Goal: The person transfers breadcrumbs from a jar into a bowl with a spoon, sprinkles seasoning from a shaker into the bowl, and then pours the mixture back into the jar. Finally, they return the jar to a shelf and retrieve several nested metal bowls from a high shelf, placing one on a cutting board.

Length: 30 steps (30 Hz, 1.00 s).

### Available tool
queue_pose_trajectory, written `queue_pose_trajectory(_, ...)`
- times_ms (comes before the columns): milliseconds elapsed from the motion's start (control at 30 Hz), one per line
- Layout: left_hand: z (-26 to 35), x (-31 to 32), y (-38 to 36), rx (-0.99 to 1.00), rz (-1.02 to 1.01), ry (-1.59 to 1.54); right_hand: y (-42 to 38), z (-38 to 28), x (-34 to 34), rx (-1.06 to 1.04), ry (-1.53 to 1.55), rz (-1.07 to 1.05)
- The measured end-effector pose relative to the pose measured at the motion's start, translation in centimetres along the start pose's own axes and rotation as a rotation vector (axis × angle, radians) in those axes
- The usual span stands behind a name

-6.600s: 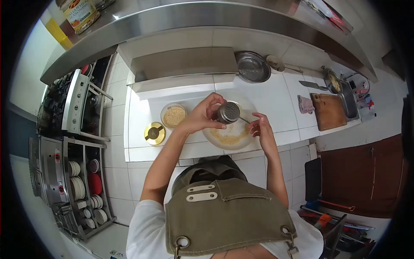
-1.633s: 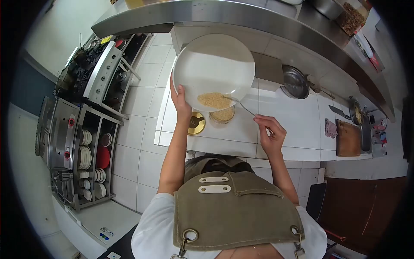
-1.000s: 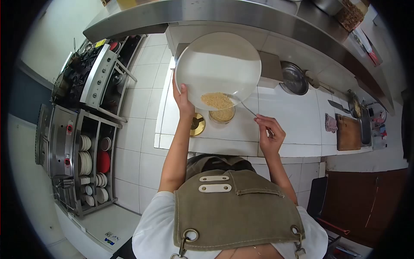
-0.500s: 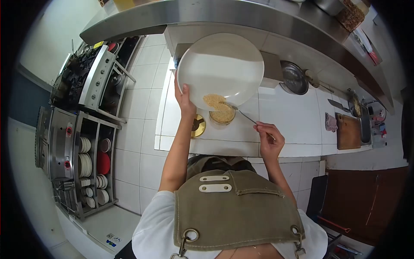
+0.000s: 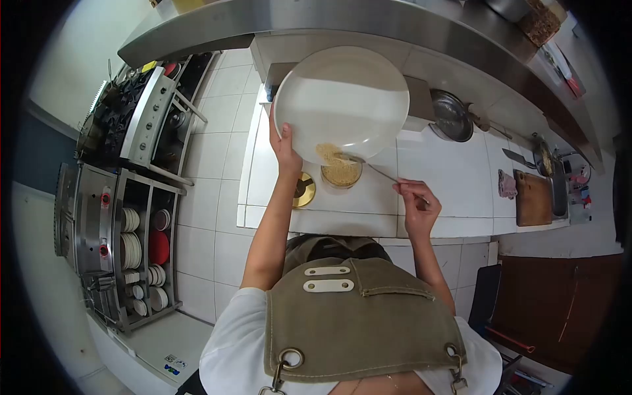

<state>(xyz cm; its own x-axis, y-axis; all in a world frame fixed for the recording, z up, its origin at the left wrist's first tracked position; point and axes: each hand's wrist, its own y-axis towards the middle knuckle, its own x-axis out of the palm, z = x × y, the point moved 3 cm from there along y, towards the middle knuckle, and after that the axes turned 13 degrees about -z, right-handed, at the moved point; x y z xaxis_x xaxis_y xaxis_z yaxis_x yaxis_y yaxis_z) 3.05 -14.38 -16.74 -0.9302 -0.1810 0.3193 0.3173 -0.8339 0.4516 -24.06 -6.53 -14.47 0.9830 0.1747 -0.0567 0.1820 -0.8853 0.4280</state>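
A large white bowl (image 5: 342, 92) is tilted above the white tiled counter (image 5: 434, 191), with my left hand (image 5: 285, 150) gripping its left edge. Tan crumbs (image 5: 326, 153) lie at the bowl's lower edge. Directly below that edge stands a round container (image 5: 342, 176) filled with similar crumbs. My right hand (image 5: 419, 201) is closed on the handle of a metal spoon (image 5: 376, 170), whose head is at the bowl's lower edge, over the container. A gold lid (image 5: 303, 189) lies left of the container, beside my left forearm.
A metal pan (image 5: 451, 117) is at the back of the counter. Farther right are a pink cloth (image 5: 507, 184), a wooden board (image 5: 533, 199) and a knife (image 5: 517, 158). A steel shelf (image 5: 329, 18) spans above. The stove (image 5: 125, 115) and plate rack (image 5: 148, 247) stand left.
The white bowl has shifted slightly right and up. My right hand and the spoon have moved a little to the right, and the crumb patch in the bowl looks smaller.
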Motion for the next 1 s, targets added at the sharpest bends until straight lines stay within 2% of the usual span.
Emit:
queue_pose_trajectory(67,0.0,0.0,0.0,-0.002,-0.011,-0.006,1.0,-0.5,-0.1,-0.036,-0.029,0.005)
queue_pose_trajectory(233,-0.2,0.2,0.3,-0.005,-0.016,-0.071,1.6,0.8,-0.5,0.022,0.051,0.009)
queue_pose_trajectory(300,0.2,0.3,0.6,0.052,-0.095,-0.024,1.0,0.6,-0.5,0.029,0.080,-0.037)
queue_pose_trajectory(400,-0.2,0.3,0.4,0.017,-0.041,-0.034,1.6,0.3,-0.7,0.032,0.097,0.012)
queue_pose_trajectory(567,0.3,0.7,0.4,0.010,-0.081,-0.036,3.0,1.6,-1.2,0.030,0.120,0.011)
queue_pose_trajectory(667,0.6,0.9,0.7,0.022,-0.061,-0.008,2.1,1.6,-1.3,0.046,0.191,-0.070)
queue_pose_trajectory(833,0.7,0.8,0.6,0.021,-0.101,0.061,4.2,1.6,-1.5,0.119,0.106,-0.016)
queue_pose_trajectory(1000,0.0,0.7,0.9,0.073,-0.095,-0.017,4.7,2.7,-1.5,0.112,0.184,-0.124)
